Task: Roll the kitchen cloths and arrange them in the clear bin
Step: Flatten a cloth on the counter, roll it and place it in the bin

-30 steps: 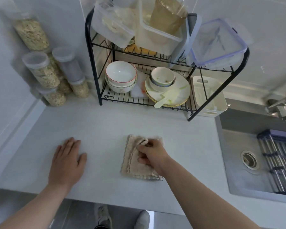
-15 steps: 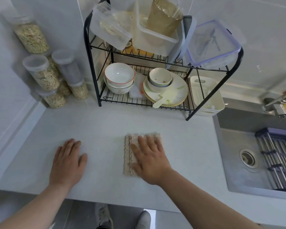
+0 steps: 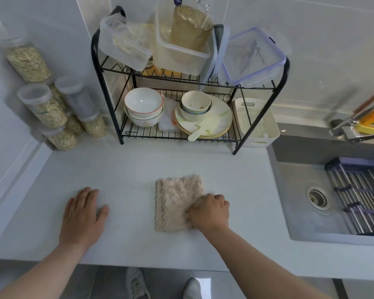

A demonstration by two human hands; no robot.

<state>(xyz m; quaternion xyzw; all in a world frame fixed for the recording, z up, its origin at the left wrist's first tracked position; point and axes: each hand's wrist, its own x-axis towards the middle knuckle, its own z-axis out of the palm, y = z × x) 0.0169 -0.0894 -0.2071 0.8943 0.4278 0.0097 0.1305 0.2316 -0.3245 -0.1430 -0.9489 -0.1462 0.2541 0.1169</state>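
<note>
A beige fluffy kitchen cloth with scalloped edges lies folded flat on the grey counter. My right hand rests on the cloth's near right part with fingers curled, pinching its edge. My left hand lies flat and spread on the bare counter, well left of the cloth, holding nothing. Clear plastic bins stand on the top shelf of the black wire rack behind; a rolled yellowish item stands inside the middle one.
The rack's lower shelf holds bowls and plates. A white basket stands to its right. Several jars of grain stand at the back left. A steel sink with a drying rack lies to the right.
My right hand has slid from flat on top of the cloth to its near right edge and curled its fingers on it. More of the cloth shows. My left hand has stayed put.
</note>
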